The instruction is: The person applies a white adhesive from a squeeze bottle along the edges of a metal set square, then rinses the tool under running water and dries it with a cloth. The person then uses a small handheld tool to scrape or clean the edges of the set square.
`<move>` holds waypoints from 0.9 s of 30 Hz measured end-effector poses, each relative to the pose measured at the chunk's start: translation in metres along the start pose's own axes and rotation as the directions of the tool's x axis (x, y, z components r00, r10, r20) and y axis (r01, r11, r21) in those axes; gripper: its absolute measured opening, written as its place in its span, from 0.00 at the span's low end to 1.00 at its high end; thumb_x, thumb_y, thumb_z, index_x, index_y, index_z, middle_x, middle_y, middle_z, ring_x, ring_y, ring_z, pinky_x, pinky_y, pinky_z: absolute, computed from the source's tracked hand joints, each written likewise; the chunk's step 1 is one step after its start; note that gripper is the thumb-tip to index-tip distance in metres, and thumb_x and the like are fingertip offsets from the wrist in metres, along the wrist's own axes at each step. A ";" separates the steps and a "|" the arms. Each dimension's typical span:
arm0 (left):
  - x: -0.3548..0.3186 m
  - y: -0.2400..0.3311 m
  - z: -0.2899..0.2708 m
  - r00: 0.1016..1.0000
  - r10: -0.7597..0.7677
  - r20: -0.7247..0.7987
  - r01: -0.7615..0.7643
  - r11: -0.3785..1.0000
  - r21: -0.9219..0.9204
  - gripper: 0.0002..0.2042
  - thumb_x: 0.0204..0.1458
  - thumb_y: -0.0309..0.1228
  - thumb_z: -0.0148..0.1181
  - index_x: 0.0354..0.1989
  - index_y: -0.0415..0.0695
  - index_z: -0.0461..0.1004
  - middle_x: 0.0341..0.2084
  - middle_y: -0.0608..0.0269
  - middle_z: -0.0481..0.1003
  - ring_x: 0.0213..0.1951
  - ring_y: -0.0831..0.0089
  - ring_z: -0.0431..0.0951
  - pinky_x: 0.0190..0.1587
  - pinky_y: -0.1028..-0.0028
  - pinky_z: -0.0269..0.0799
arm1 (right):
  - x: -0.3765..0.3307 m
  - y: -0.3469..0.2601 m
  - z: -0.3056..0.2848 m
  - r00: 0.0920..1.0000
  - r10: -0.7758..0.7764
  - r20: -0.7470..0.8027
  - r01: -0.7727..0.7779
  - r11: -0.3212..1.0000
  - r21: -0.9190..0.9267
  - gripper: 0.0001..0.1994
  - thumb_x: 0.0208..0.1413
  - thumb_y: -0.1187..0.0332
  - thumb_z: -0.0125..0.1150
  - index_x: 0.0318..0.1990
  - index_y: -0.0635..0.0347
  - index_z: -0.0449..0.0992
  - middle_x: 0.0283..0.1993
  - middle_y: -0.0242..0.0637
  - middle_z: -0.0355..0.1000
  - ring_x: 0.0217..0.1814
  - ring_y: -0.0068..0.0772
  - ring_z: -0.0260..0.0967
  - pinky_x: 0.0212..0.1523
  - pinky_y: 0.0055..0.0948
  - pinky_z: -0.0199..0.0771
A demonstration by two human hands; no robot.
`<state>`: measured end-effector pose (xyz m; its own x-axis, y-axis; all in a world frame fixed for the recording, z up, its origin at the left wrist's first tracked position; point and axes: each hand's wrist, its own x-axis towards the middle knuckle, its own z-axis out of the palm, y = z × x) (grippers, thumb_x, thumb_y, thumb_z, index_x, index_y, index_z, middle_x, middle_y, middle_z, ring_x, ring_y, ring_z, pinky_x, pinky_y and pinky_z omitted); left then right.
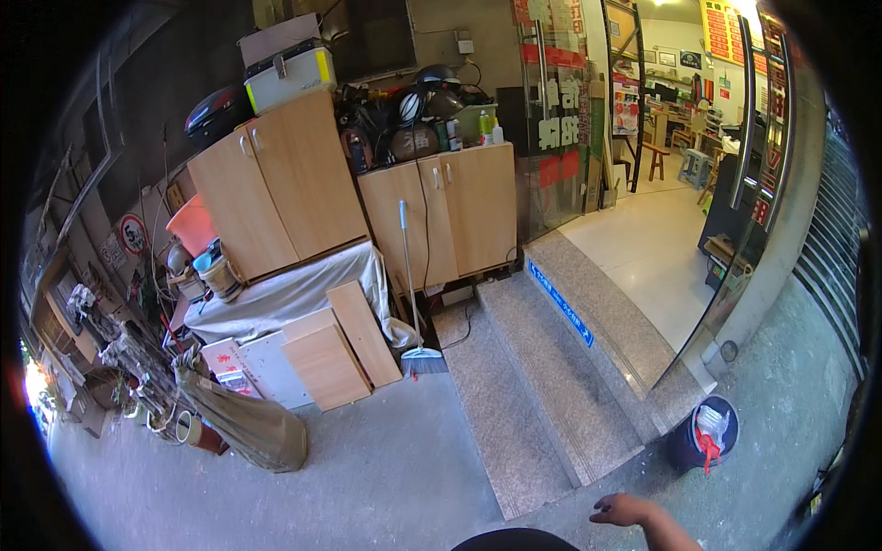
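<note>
My right hand [623, 510] comes in from the lower edge, right of the middle. It holds nothing, and its fingers are loosely bent and apart. The hand hovers over the grey floor, just in front of the lower end of the stone steps [542, 386]. Nearest to it on the far right side is a dark bucket [684, 448], with clear plastic and a red bag inside. My left hand is out of the picture. A dark rounded shape [516, 541] shows at the bottom edge.
The steps rise to an open glass door [763, 184] and a lit room. A broom [413, 303] leans against wooden cabinets [459, 216]; boards [329, 360] stand beside it. At left are a covered bundle [243, 413] and potted plants. Helmets and bottles top the cabinets.
</note>
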<state>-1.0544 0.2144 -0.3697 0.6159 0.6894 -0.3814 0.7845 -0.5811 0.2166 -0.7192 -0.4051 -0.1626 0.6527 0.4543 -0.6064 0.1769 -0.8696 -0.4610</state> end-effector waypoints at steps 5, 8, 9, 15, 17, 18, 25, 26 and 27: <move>0.036 0.069 -0.027 0.984 0.077 -0.160 -0.081 0.997 -0.016 0.20 0.67 0.39 0.45 0.50 0.33 0.76 0.41 0.34 0.79 0.44 0.37 0.79 0.46 0.48 0.77 | 0.018 0.002 -0.109 0.933 -0.116 -0.339 0.278 0.831 0.481 0.34 0.61 0.44 0.57 0.65 0.61 0.71 0.58 0.56 0.76 0.62 0.56 0.73 0.64 0.51 0.69; 0.061 0.111 -0.061 0.932 0.154 -0.329 -0.199 0.974 -0.109 0.19 0.68 0.40 0.45 0.52 0.35 0.75 0.41 0.35 0.78 0.43 0.34 0.77 0.46 0.47 0.76 | 0.095 0.033 -0.091 0.827 0.406 -0.389 -0.458 0.888 -0.047 0.35 0.58 0.47 0.59 0.68 0.58 0.68 0.58 0.58 0.75 0.64 0.57 0.72 0.65 0.53 0.68; 0.069 0.126 -0.066 0.914 0.170 -0.369 -0.233 0.963 -0.133 0.19 0.68 0.40 0.45 0.51 0.36 0.75 0.41 0.35 0.78 0.43 0.33 0.77 0.46 0.47 0.75 | 0.126 0.046 -0.066 0.722 0.610 -0.327 -0.692 0.649 -0.317 0.35 0.57 0.48 0.60 0.69 0.57 0.67 0.58 0.59 0.75 0.65 0.57 0.71 0.65 0.54 0.68; 0.144 0.176 -0.083 0.995 0.087 -0.047 -0.089 0.996 -0.032 0.17 0.67 0.40 0.48 0.42 0.39 0.78 0.34 0.44 0.78 0.36 0.44 0.77 0.40 0.53 0.74 | 0.247 0.168 0.105 0.927 0.222 -0.302 -0.207 0.975 0.083 0.41 0.47 0.36 0.68 0.60 0.62 0.77 0.60 0.55 0.75 0.65 0.58 0.70 0.67 0.41 0.68; 0.191 0.197 -0.081 0.996 0.082 -0.044 -0.085 0.994 -0.072 0.17 0.67 0.40 0.48 0.41 0.38 0.78 0.32 0.46 0.78 0.34 0.47 0.78 0.38 0.54 0.73 | 0.284 0.187 0.138 0.920 0.375 -0.118 -0.352 0.919 0.176 0.37 0.47 0.41 0.72 0.56 0.63 0.78 0.54 0.52 0.78 0.55 0.54 0.77 0.57 0.44 0.78; 0.215 0.207 -0.081 0.996 0.082 -0.042 -0.086 0.992 -0.092 0.17 0.67 0.40 0.49 0.40 0.38 0.78 0.30 0.47 0.78 0.33 0.49 0.78 0.38 0.55 0.73 | 0.290 0.198 0.143 0.851 0.521 0.057 -0.502 0.779 0.374 0.35 0.47 0.44 0.74 0.53 0.64 0.79 0.49 0.51 0.79 0.48 0.49 0.79 0.49 0.44 0.80; 0.361 0.260 -0.129 0.991 0.048 -0.127 -0.090 0.933 -0.347 0.18 0.66 0.40 0.51 0.34 0.37 0.79 0.22 0.54 0.78 0.26 0.60 0.78 0.31 0.61 0.72 | 0.383 0.188 0.006 0.636 0.751 0.176 -0.770 0.603 0.210 0.26 0.52 0.48 0.74 0.42 0.66 0.84 0.33 0.44 0.80 0.35 0.42 0.80 0.37 0.46 0.83; 0.379 0.273 -0.139 0.988 0.041 -0.150 -0.100 0.907 -0.409 0.18 0.66 0.40 0.51 0.33 0.37 0.79 0.21 0.54 0.78 0.25 0.62 0.78 0.30 0.62 0.72 | 0.408 0.172 -0.032 0.668 0.736 0.109 -0.738 0.639 0.216 0.25 0.54 0.46 0.72 0.39 0.65 0.84 0.32 0.44 0.80 0.33 0.42 0.80 0.33 0.52 0.81; 0.396 0.286 -0.151 0.984 0.038 -0.171 -0.117 0.872 -0.475 0.18 0.66 0.40 0.51 0.33 0.37 0.79 0.20 0.55 0.78 0.24 0.63 0.78 0.29 0.63 0.72 | 0.434 0.152 -0.070 0.812 0.577 -0.093 -0.567 0.816 0.114 0.25 0.57 0.45 0.66 0.35 0.63 0.84 0.30 0.45 0.80 0.32 0.45 0.80 0.34 0.52 0.81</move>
<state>-0.5756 0.3861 -0.3232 0.6487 0.7306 -0.2132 0.6468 -0.3816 0.6603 -0.3575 -0.3535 -0.4499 0.7001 -0.1507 -0.6979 -0.3096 -0.9449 -0.1066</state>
